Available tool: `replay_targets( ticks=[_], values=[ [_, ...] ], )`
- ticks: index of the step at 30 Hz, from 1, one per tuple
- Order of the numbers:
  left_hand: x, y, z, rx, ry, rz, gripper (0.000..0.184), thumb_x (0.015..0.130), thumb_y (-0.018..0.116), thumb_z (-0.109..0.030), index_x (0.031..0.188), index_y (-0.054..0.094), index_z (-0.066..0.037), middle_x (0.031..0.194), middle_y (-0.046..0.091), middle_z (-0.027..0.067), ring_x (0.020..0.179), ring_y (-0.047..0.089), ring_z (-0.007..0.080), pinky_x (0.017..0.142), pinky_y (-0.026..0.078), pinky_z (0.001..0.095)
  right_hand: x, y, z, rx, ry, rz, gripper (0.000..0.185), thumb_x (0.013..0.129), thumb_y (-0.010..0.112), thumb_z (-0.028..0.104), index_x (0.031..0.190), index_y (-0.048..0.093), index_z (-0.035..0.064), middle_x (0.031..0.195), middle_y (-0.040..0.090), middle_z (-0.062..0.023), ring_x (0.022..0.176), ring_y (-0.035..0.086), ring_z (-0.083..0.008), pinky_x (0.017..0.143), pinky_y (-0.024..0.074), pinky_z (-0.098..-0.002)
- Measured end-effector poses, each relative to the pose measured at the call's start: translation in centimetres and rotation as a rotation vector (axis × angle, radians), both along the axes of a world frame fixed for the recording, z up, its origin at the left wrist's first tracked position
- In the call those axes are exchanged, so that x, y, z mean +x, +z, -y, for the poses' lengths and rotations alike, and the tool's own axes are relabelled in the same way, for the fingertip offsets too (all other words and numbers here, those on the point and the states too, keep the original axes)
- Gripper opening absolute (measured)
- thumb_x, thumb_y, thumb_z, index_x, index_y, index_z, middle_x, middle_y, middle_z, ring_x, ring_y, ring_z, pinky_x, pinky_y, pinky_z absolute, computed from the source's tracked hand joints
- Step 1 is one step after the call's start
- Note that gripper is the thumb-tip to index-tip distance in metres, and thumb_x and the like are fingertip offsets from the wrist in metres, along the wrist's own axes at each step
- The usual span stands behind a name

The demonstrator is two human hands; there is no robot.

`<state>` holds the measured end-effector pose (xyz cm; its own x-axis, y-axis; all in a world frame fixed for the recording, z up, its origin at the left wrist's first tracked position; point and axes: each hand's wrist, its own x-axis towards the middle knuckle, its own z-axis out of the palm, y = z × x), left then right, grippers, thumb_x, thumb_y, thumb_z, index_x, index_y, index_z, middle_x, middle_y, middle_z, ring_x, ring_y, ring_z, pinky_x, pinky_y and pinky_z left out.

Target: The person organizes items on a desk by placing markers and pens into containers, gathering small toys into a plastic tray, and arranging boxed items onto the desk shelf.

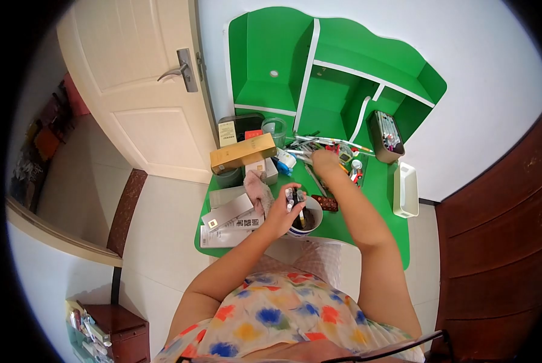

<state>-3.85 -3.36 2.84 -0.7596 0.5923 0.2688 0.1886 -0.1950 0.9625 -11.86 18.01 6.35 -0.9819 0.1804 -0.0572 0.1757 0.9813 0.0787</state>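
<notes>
While a bunch of pens (294, 198) is held tight in the left hand (279, 213), a white round cup (317, 212) can be seen just beside it, near the front of the green desk (380, 227). Some dark things are kept in the cup, but they cannot be made out. A brown box (392, 153) at the right is filled with pale markers (387, 128). Near it, a long white bin (407, 190) is set on the desk. Pale, black and see-through bits are shown on the held pens. The right hand (325, 162) is put down at a messy pen pile (310, 143); its fingers are hidden, so its grip cannot be told.
</notes>
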Motion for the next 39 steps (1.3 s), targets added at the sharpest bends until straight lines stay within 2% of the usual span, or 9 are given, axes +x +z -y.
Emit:
replay_targets(
  ticks=[6,7,10,11,15,18,26,31,39],
  values=[
    [-0.1,-1.0,-0.2,0.028,0.006,-0.021,0.047,0.089,0.059,0.000,0.128,0.035,-0.007,0.107,0.059,0.0087,0.104,0.056,0.0173,0.091,0.043,0.0292,2.2,3.9,-1.3,0.032,-0.029,0.103,0.022,0.082,0.058,0.014,0.097,0.071,0.0038,0.104,0.068,-0.0174,0.097,0.067,-0.0309,0.079,0.0542,-0.0390],
    [-0.1,-1.1,-0.2,0.025,0.013,-0.034,0.047,0.089,0.059,-0.002,0.129,0.035,-0.007,0.108,0.060,0.0088,0.100,0.057,0.0156,0.089,0.044,0.0277,2.2,3.3,-2.2,0.015,-0.035,0.038,0.023,0.076,0.067,0.015,0.096,0.071,0.0036,0.101,0.069,-0.0168,0.094,0.067,-0.0315,0.078,0.0541,-0.0397],
    [-0.1,-1.1,-0.3,0.050,0.008,-0.031,0.047,0.089,0.060,-0.002,0.129,0.036,-0.007,0.108,0.060,0.0084,0.100,0.057,0.0151,0.089,0.044,0.0275,4.0,5.3,-4.0,-0.259,0.109,0.084,0.030,0.069,0.075,0.017,0.094,0.070,0.0018,0.096,0.070,-0.0162,0.087,0.067,-0.0319,0.074,0.0531,-0.0407],
    [-0.2,-1.1,-0.3,0.049,0.009,-0.016,0.047,0.088,0.059,0.000,0.128,0.036,-0.006,0.107,0.059,0.0086,0.103,0.056,0.0166,0.091,0.043,0.0288,4.0,4.6,-5.3,-0.432,0.162,0.057,0.029,0.070,0.077,0.018,0.093,0.068,0.0026,0.083,0.069,-0.0094,0.070,0.064,-0.0225,0.061,0.0499,-0.0346],
    [0.3,-0.2,-0.3,0.043,0.022,0.041,0.048,0.087,0.058,0.005,0.128,0.035,-0.005,0.104,0.057,0.0086,0.107,0.054,0.0191,0.094,0.042,0.0314,7.7,6.0,-4.4,-1.384,0.089,0.134,0.020,0.081,0.074,0.018,0.093,0.062,0.0065,0.072,0.060,0.0035,0.056,0.047,-0.0025,0.049,0.0362,-0.0184],
    [0.2,-0.3,-0.3,0.039,0.045,0.018,0.050,0.086,0.058,0.006,0.129,0.035,-0.004,0.104,0.058,0.0085,0.105,0.055,0.0183,0.093,0.042,0.0308,11.1,7.0,-1.5,-1.626,0.070,0.030,0.018,0.081,0.073,0.015,0.093,0.062,0.0061,0.072,0.060,0.0030,0.056,0.048,-0.0041,0.050,0.0372,-0.0194],
    [0.1,-0.5,-0.3,-0.018,0.087,-0.012,0.043,0.087,0.060,0.003,0.124,0.038,-0.004,0.105,0.061,0.0086,0.102,0.057,0.0166,0.090,0.045,0.0291,15.1,2.1,2.0,-1.620,0.064,-0.226,0.021,0.082,0.072,0.013,0.099,0.060,0.0075,0.082,0.065,0.0011,0.066,0.055,-0.0044,0.055,0.0418,-0.0198],
    [-0.2,-0.1,-0.5,-0.034,0.076,0.020,0.034,0.090,0.060,-0.003,0.118,0.042,-0.004,0.103,0.062,0.0075,0.098,0.059,0.0141,0.085,0.046,0.0275,15.5,2.1,3.9,-1.496,0.092,-0.240,0.023,0.081,0.073,0.008,0.100,0.061,0.0045,0.076,0.059,0.0043,0.066,0.052,-0.0036,0.056,0.0417,-0.0207],
    [-0.1,0.0,-0.7,-0.065,0.226,-0.053,0.032,0.088,0.065,-0.012,0.116,0.049,-0.006,0.090,0.060,0.0036,0.081,0.054,0.0115,0.074,0.045,0.0271,14.2,-0.9,3.8,-1.245,0.063,-0.271,0.027,0.076,0.077,0.016,0.098,0.066,0.0043,0.067,0.058,-0.0035,0.059,0.051,-0.0112,0.054,0.0431,-0.0289]
  ],
)
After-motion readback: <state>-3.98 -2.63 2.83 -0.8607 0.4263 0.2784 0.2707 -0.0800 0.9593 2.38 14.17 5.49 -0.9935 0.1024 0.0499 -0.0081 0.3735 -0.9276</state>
